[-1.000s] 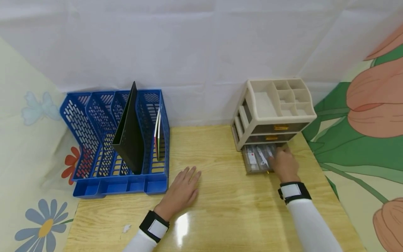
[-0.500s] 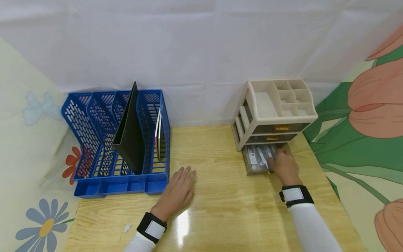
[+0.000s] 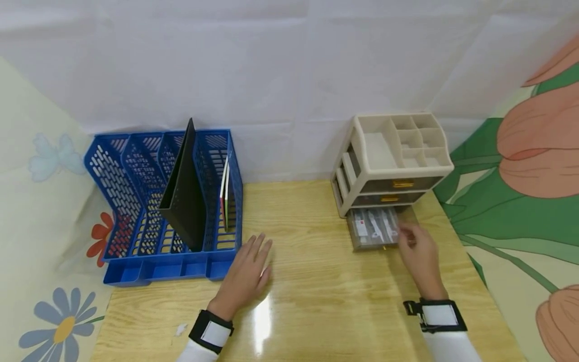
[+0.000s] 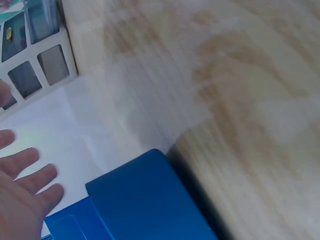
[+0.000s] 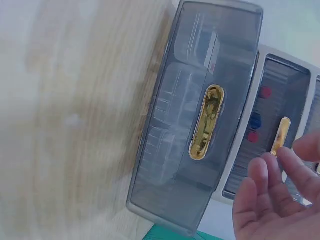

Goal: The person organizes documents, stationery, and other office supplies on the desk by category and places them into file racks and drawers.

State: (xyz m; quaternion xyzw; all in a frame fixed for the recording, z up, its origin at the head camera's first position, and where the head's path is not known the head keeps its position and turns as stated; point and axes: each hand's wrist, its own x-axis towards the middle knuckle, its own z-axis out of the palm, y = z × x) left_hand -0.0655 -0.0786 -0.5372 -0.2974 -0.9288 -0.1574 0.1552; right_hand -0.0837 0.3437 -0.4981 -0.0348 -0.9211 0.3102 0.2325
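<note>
My right hand (image 3: pixel 420 254) hovers at the right side of a pulled-out clear grey drawer (image 3: pixel 368 247), with fingers loosely bent and nothing visible between them. In the right wrist view the thumb stands apart from the fingertips, in front of the middle drawer's gold handle (image 5: pixel 281 135). Small clear packets with white pieces (image 3: pixel 375 226) lie side by side in the drawer. The drawer is the lowest of a cream desktop organizer (image 3: pixel 372 173). My left hand (image 3: pixel 242 276) is near the front right corner of a blue file rack (image 3: pixel 165 257), fingers spread and holding nothing.
A black folder (image 3: pixel 187 206) leans in the blue rack, with thin booklets (image 3: pixel 224 196) in its rightmost slot. Small open compartments (image 3: pixel 413 140) top the organizer. A white scrap (image 3: pixel 181 329) lies on the wooden table (image 3: pixel 316 301). A white sheet (image 3: pixel 289 90) hangs behind.
My right hand has drawn back out of the drawer toward me and the right, uncovering another packet at the drawer's right. My left hand has shifted slightly left and toward me.
</note>
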